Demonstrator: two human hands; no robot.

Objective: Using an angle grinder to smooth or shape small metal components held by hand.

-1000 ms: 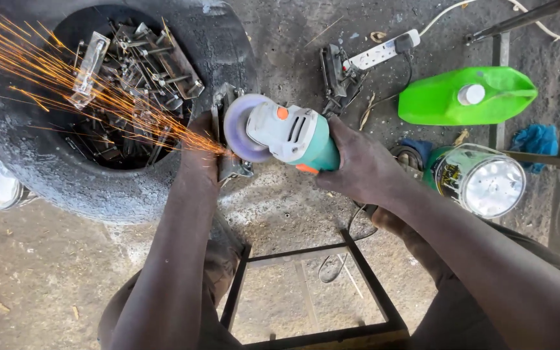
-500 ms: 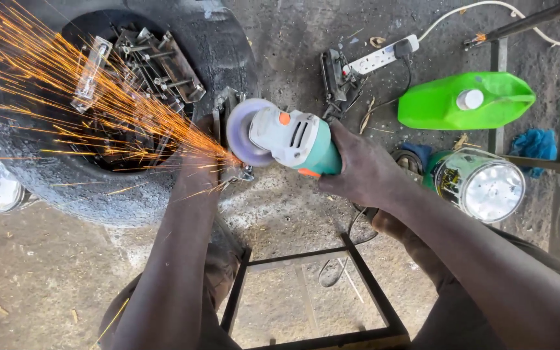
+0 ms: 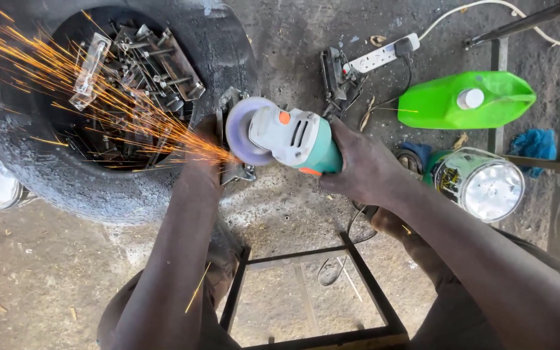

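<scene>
The right hand (image 3: 364, 170) is wrapped tight around the teal rear body of a grey-and-teal angle grinder with an orange button (image 3: 290, 137), which lies level just right of the big black rubber tyre (image 3: 215, 58) lying flat on the concrete floor. The grinder's round disc (image 3: 246, 129) faces left and meets a small grey metal bracket (image 3: 231, 170) that sits against the tyre's right rim; a fan of orange sparks (image 3: 98, 97) streams from that contact point up and left across the tyre's opening. The left hand (image 3: 203, 139) presses down at the bracket beside the disc, its fingers hidden behind the sparks and the wrist, so whether it grips the piece or only steadies it cannot be told. Inside the tyre's well lies a heap of grey metal brackets and bolts (image 3: 140, 65). Right of the tyre, beyond the grinder, a white power strip (image 3: 384, 55) with a plugged-in black lead lies on the floor, with a bright green plastic jerrycan with a white cap (image 3: 465, 100) on its side farther right, a round shiny tin can (image 3: 481, 185) below the jerrycan and a crumpled blue cloth (image 3: 536, 142) beside it. Below the tyre and between the person's knees stands a square black steel frame (image 3: 371, 272).
</scene>
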